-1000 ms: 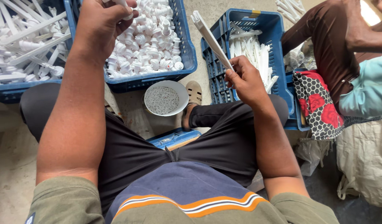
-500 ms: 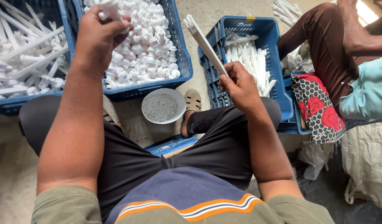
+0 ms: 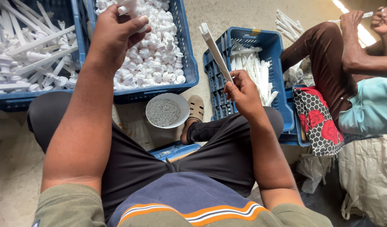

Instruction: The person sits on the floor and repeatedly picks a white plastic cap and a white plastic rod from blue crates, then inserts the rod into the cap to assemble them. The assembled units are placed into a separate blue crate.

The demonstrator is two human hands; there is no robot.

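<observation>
Here the left hand (image 3: 113,35) pinches a small white cap (image 3: 128,7) above the blue crate (image 3: 187,63) of caps, while the right hand (image 3: 243,90) grips a white plastic strip (image 3: 214,48) upright, presumably ready for joining.

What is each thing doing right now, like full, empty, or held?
Left hand: raised over the crate, closed on a small white cap.
Right hand: closed on a white strip, tilted upward.
Middle blue crate: heaped with white caps.
Left blue crate: filled with long white assembled parts.
Right blue crate: partly filled with white strips.
Round bowl: holding small grey bits.
</observation>
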